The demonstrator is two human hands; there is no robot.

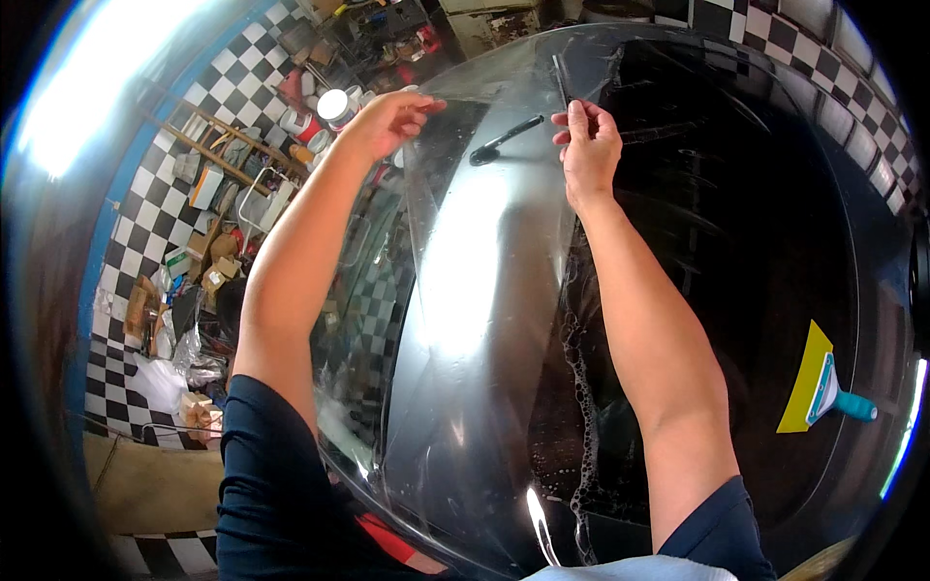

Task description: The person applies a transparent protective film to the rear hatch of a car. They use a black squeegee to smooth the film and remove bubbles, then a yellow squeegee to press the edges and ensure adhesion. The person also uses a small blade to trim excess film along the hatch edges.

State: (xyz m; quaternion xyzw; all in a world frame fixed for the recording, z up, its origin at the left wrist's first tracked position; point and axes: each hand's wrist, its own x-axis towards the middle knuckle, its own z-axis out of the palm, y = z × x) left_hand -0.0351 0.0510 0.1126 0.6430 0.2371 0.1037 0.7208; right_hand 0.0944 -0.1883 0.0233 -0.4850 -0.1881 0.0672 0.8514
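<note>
A large clear plastic film (484, 290) hangs stretched between my two hands over a glossy black car panel (736, 252). My left hand (387, 118) pinches the film's upper left corner. My right hand (587, 140) grips the film's upper right edge with closed fingers. The film drapes down toward me, with soapy bubbles (573, 368) along its right edge where it meets the wet black surface. A black wiper arm (504, 140) shows through the film between my hands.
A yellow squeegee with a teal handle (819, 387) lies on the black panel at the right. Cluttered shelves, boxes and cans (232, 213) stand at the left on a black-and-white checkered floor (126, 242). A checkered wall (814, 58) runs behind the car.
</note>
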